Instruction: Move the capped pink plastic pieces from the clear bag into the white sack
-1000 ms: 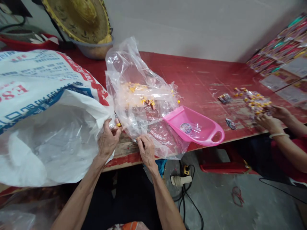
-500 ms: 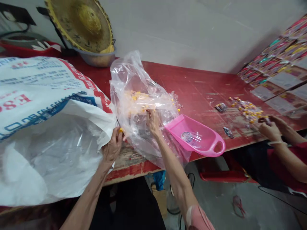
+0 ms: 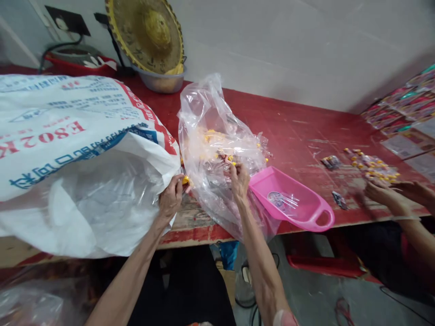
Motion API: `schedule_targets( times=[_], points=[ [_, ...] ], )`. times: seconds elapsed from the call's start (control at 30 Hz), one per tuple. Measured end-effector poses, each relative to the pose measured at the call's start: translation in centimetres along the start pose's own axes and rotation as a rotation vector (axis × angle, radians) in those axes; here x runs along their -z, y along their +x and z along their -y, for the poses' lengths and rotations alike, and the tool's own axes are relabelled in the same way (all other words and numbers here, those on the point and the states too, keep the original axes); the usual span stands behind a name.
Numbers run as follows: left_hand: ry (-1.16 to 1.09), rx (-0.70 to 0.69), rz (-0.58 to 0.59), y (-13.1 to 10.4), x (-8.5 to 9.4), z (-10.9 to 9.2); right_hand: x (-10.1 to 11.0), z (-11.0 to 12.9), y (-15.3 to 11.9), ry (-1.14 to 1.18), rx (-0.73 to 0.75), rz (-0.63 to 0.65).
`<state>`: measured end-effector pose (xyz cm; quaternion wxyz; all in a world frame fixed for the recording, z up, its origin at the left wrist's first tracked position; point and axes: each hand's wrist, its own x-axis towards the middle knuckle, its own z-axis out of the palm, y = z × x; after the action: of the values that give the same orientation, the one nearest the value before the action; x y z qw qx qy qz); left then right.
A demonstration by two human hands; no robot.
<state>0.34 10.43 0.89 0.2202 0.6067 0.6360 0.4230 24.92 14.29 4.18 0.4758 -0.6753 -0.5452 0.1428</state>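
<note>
A clear plastic bag (image 3: 204, 113) holding small yellow-tipped pieces lies on the red table. My left hand (image 3: 171, 194), fingers pinched, holds a small yellow-topped piece (image 3: 186, 180) between the bag and the white sack's mouth. Over the bag's opening, my right hand (image 3: 239, 179) has its fingers closed on a small yellow-tipped piece (image 3: 233, 163). A pink scoop (image 3: 295, 197) rests just right of the bag. The large white printed sack (image 3: 102, 104) lies open on the left, with clear plastic inside.
A person's hands (image 3: 390, 194) are beside a pile of yellow-tipped pieces (image 3: 374, 166) at the right. Small packets (image 3: 331, 162) lie nearer. A straw hat (image 3: 146, 34) leans above a basin (image 3: 163, 83). Stacked packages (image 3: 404, 104) stand far right.
The view has shifted, moving most things rightward. My right hand has drawn slightly toward the bag's near right side, and a yellow-tipped piece now shows at its fingertips. The other person's hands have spread apart.
</note>
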Motion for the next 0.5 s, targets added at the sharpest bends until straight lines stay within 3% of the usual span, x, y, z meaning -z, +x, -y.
schedule_targets(
  times=[0.1, 0.23, 0.37, 0.43, 0.5],
  points=[
    [0.082, 0.015, 0.078, 0.0, 0.0, -0.4, 1.8, 1.9, -7.0, 0.086, -0.008, -0.057],
    [0.044, -0.025, 0.093, -1.6, 1.0, -1.6, 0.8, 2.2, -14.2, 0.0, 0.18, 0.176],
    [-0.011, -0.243, -0.067, -4.6, 4.0, -2.5, -0.8, 1.7, -15.6, -0.046, 0.197, 0.254],
    [0.03, -0.229, -0.252, -5.1, 5.9, -2.2, -0.8, 1.8, -15.3, 0.015, 0.166, 0.252],
    [0.106, -0.126, -0.388, -4.4, 7.2, -1.4, -0.8, 2.0, -15.4, 0.048, 0.154, 0.242]
  ],
)
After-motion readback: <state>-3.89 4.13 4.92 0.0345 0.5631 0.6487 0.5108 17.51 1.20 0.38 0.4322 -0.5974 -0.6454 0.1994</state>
